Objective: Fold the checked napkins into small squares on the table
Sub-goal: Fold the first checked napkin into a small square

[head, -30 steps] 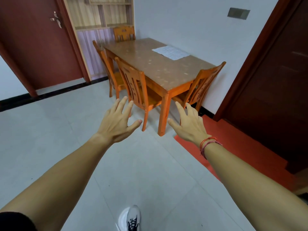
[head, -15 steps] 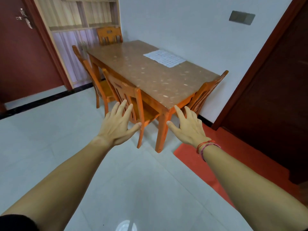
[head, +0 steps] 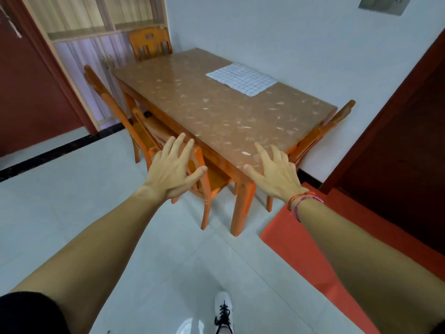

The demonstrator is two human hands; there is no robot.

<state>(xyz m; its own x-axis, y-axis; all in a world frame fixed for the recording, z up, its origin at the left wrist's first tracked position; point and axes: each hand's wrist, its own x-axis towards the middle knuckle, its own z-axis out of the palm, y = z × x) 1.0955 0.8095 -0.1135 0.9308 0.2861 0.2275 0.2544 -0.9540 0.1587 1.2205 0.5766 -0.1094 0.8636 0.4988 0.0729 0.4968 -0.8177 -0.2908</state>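
Note:
A white checked napkin (head: 241, 78) lies spread flat on the far right part of the brown speckled table (head: 216, 116), close to the wall. My left hand (head: 172, 168) is held out in the air with fingers spread, in front of a chair at the table's near side. My right hand (head: 274, 171), with red cords on its wrist, is also stretched out with straight fingers, over the table's near corner. Both hands hold nothing and are far from the napkin.
Orange wooden chairs stand around the table: two on the left side (head: 134, 131), one at the far end (head: 150, 43), one at the right end (head: 320, 133). A red mat (head: 301, 237) lies on the tiled floor at right. Dark doors flank the room.
The table and napkin have come much closer and larger in view as I walk toward them. Both hands stay spread out in front, holding nothing.

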